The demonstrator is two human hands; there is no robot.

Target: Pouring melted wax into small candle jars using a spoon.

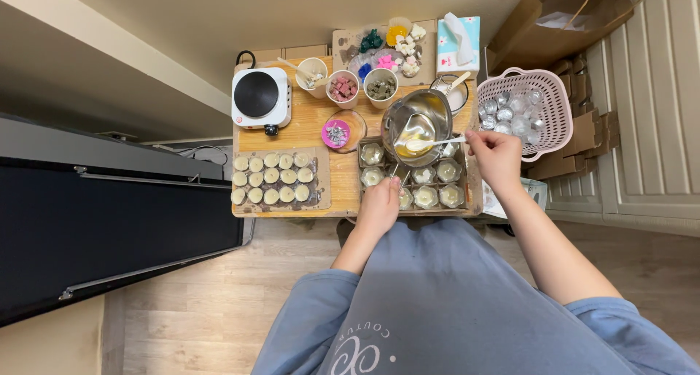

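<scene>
Left hand is closed round the handle of the steel melting pot, gripping at the near end; handle runs from the hand up and away to the bowl, so the pot's long axis points away from the person and slightly to the right. Pot holds yellowish liquid, prob. melted wax, and looks tipped over the moulds, tho the angle is hard to judge from above. Right hand pinches the end of a white spoon betw. thumb and fingers; spoon lies nearly level, handle right, bowl end left, reaching into the pot's near rim. So right hand sits beside the pot, left hand below it; both are close, the spoon tip being the nearest thing to the liquid.

Under the pot: tray of small clear moulds, some w/ pale filling. Left of that, tray of round tealight candles in three rows, well apart from the hands. Further back on the wooden surface: small pink dish, three paper cups w/ bits and a stirrer, white hot plate at far left, tray of coloured wax shapes, tissue box. Right of the surface: pink basket of empty clear cups, and a brown paper bag behind it.
</scene>
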